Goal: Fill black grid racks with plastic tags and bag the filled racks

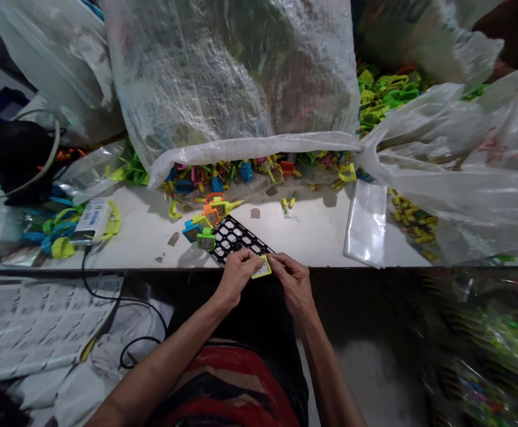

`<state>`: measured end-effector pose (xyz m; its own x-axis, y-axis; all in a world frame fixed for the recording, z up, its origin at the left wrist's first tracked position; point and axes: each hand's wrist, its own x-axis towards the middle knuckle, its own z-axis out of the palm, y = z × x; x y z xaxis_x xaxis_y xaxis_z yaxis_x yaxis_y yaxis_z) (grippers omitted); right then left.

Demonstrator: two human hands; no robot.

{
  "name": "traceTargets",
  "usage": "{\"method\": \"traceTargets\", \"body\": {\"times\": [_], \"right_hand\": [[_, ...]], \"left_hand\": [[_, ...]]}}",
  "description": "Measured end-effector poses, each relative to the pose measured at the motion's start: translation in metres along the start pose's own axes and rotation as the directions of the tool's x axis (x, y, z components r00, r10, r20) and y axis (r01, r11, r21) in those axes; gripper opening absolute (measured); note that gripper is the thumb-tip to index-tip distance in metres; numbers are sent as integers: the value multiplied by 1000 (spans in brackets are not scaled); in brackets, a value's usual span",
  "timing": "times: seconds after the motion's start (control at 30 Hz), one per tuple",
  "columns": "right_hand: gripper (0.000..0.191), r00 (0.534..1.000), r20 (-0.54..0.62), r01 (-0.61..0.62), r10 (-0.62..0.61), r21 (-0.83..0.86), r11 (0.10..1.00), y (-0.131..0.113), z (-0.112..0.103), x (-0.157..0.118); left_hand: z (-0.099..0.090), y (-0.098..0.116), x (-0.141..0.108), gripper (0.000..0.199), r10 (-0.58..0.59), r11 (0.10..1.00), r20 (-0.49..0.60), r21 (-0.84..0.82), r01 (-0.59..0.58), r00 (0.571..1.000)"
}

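My left hand (237,273) pinches the left side of a small yellow-green square piece (261,268) with a pale printed face. At its right edge my right hand (292,279) has its fingers pressed together on the same piece. Both hands are at the table's front edge, just in front of a black plastic grid tray (236,236). On and beside the tray's left end lie several coloured watch-like pieces, among them a green one (206,239), a blue one (191,231) and an orange one (211,214).
Large clear plastic bags (241,77) cover a heap of coloured pieces at the back. A flat clear packet (366,222) lies at the right of the white table (316,237). A white box (92,221) with a black cable (85,273) sits at the left.
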<state>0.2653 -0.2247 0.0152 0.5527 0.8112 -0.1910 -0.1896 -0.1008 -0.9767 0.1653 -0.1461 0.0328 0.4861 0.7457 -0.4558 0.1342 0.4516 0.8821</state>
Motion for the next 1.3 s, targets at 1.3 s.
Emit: {"method": "traceTargets", "body": {"times": [1.3], "right_hand": [[30, 985, 153, -57, 81, -152, 987, -15, 7, 18]], "left_hand": [[-32, -16, 4, 28, 98, 982, 188, 144, -126, 977]]}}
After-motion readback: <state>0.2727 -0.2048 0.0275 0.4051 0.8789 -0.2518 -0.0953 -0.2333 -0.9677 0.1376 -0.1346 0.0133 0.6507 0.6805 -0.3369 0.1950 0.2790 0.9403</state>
